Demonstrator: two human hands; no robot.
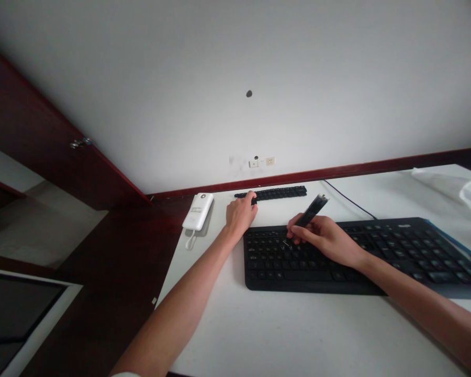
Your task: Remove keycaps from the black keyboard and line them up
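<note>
A black keyboard (pixel 377 256) lies on the white table (pixel 282 330). My right hand (pixel 324 238) rests over its upper left keys, fingers closed round a dark, pen-like tool (pixel 312 211) whose thin tip points down at the keys. Behind the keyboard lies a row of black keycaps (pixel 277 193) along the table's back edge. My left hand (pixel 240 214) reaches to the left end of that row, its fingers curled and pinching a keycap there.
A white power bank (pixel 198 211) with a looped cord lies at the table's back left corner. A black cable (pixel 349 201) runs from the keyboard toward the wall. A clear plastic bag (pixel 455 183) sits at the far right. Dark red wooden furniture (pixel 63 141) stands on the left.
</note>
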